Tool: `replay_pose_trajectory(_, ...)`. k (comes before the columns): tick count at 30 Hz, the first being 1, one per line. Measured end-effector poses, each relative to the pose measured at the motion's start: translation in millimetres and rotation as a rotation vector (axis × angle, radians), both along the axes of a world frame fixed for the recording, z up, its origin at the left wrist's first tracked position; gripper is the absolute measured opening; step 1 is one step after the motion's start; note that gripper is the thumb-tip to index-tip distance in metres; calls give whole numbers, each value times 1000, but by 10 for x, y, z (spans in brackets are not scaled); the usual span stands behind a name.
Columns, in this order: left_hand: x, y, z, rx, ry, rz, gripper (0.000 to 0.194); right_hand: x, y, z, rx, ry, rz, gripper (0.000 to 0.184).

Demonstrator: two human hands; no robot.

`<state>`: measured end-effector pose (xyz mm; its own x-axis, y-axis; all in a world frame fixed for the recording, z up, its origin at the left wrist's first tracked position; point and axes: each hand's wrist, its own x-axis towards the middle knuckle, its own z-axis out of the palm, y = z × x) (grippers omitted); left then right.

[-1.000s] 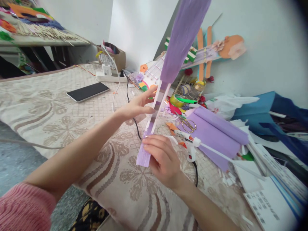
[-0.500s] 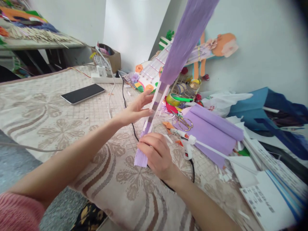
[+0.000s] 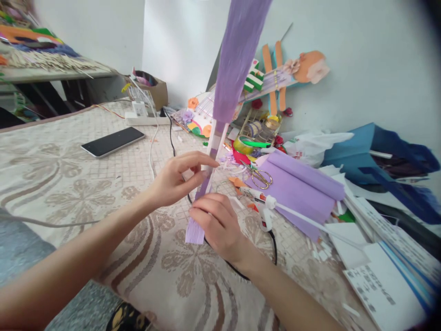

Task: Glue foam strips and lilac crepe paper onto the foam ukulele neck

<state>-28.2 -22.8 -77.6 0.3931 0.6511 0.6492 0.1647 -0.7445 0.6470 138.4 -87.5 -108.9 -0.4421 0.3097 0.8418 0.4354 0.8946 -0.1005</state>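
Note:
A long, narrow white frame (image 3: 209, 154) stands tilted before me, its middle partly bare with purple patches inside. Purple crepe paper (image 3: 237, 59) covers its upper length and runs out of the top of the view. A shorter purple paper end (image 3: 195, 231) shows at the bottom. My right hand (image 3: 218, 225) is closed around the lower part, just above that end. Higher up, my left hand (image 3: 181, 177) has its thumb and forefinger across the frame, closed lightly about it. The fingers hide part of the frame.
A white glue gun (image 3: 264, 216) with a black cord lies to the right, near gold-handled scissors (image 3: 262, 178) and purple paper (image 3: 296, 184). A phone (image 3: 113, 141) and a power strip (image 3: 148, 119) are at left. A flower-decorated paper guitar (image 3: 275, 82) leans against the wall.
My left hand has slid down the frame toward my right hand, its fingers closing in across it. The frame stands more upright, its top shifted left.

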Motion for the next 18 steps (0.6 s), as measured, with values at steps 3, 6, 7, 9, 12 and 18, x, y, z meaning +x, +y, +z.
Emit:
replay_pose_trajectory(3, -56, 34, -27, -45, 71, -54, 32, 1, -6, 17, -4, -9, -3, 19)
replay_pose_trajectory(6, -112, 54, -30, -59, 130, -122, 37, 8, -7, 15, -5, -29, -19, 20)
replay_pose_trajectory(7, -130, 56, -19, -65, 157, -150, 40, 10, -7, 11, -4, -37, -27, 20)
replay_pose_trajectory(9, -165, 53, 13, -72, 201, -216, 50, 12, -4, 4, 3, -35, -41, 19)
replay_pose_trajectory(12, -208, 47, 59, -74, 250, -270, 66, 9, 0, 2, 27, -1, -38, 16)
replay_pose_trajectory(18, -259, 37, 67, -95, 325, -268, 73, -4, -1, 15, 72, 12, -59, 13)
